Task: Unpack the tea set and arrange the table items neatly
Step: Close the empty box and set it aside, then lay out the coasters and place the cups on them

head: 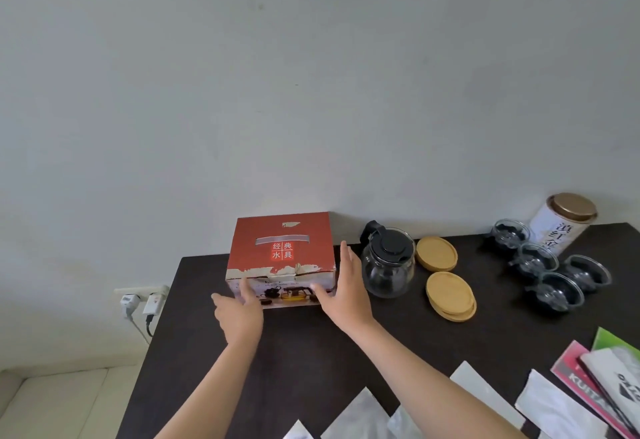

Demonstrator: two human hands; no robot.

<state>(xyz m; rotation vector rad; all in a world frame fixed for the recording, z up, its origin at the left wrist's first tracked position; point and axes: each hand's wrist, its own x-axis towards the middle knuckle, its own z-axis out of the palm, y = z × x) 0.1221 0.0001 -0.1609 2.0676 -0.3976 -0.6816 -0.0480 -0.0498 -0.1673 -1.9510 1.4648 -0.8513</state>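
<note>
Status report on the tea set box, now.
Left hand and right hand open, flat against the red box, one each side. Box shut, on the dark table. Glass teapot close beside right hand.

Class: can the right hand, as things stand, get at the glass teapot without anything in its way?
Probably yes: the right hand is by the red box, and the glass teapot stands just beside it.
</note>
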